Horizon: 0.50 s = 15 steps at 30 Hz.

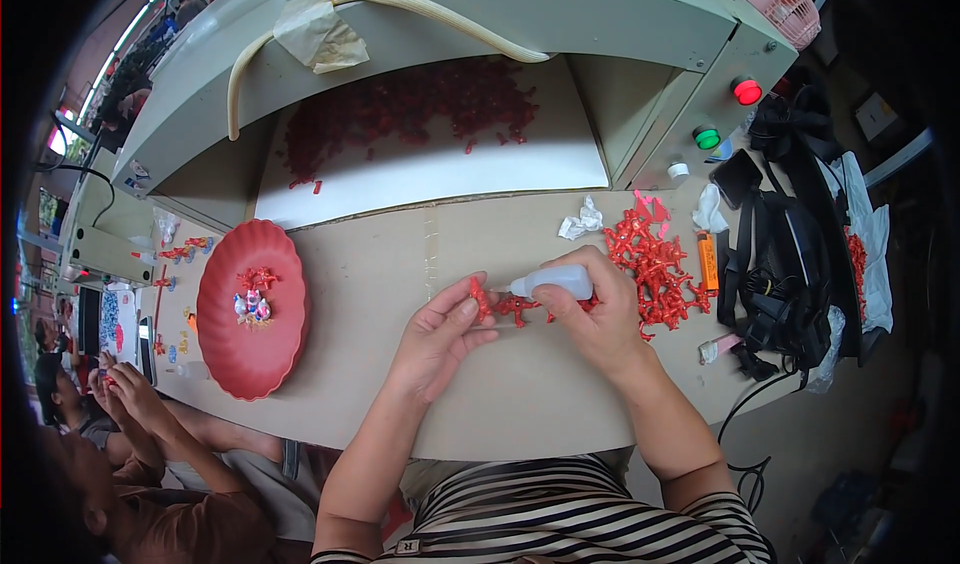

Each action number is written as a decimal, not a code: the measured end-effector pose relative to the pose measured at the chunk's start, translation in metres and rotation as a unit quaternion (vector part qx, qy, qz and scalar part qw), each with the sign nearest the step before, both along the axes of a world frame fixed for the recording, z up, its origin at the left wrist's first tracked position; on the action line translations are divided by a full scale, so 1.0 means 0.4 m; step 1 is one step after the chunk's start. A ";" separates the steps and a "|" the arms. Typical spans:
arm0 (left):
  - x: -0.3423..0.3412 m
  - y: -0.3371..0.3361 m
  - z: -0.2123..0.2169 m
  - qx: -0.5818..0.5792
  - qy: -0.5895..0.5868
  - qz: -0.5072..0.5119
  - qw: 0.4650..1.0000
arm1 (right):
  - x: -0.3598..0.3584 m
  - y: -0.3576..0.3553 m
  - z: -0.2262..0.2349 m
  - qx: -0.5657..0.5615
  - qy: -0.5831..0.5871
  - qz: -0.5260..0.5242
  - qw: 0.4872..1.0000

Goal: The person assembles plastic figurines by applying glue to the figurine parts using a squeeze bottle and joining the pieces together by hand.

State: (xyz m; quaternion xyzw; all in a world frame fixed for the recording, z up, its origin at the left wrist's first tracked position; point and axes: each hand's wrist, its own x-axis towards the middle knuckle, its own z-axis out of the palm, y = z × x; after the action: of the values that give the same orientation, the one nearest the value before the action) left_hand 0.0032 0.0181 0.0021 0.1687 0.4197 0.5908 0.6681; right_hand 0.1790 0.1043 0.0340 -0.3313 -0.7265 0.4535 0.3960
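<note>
The left hand (pixel 438 336) pinches a red plastic piece (pixel 481 298); the right hand (pixel 598 314) grasps a small white squeeze bottle (pixel 553 283), nozzle toward nine o'clock; red plate (pixel 250 364) at nine o'clock on the desk (pixel 500 394).

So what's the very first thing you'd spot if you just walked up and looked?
Probably the two hands in the middle of the table: the right hand holds a small white squeeze bottle with its tip at a red plastic piece pinched by the left hand. Next, the big red scalloped plate on the left, and the pile of red plastic pieces on the right.
</note>
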 end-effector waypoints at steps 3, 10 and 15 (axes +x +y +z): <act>0.000 -0.001 -0.001 0.001 0.000 -0.001 1.000 | 0.000 -0.001 0.000 0.000 -0.004 -0.001 1.000; 0.001 -0.001 -0.001 0.000 0.000 -0.004 1.000 | -0.001 -0.002 0.003 0.004 -0.005 -0.002 1.000; -0.002 -0.001 -0.004 0.002 -0.003 -0.007 1.000 | -0.002 -0.001 0.005 0.005 -0.009 0.001 1.000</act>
State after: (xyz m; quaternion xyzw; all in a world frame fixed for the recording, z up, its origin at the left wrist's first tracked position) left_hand 0.0024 0.0178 0.0007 0.1711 0.4156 0.5871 0.6732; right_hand 0.1782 0.1039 0.0358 -0.3330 -0.7326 0.4472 0.3904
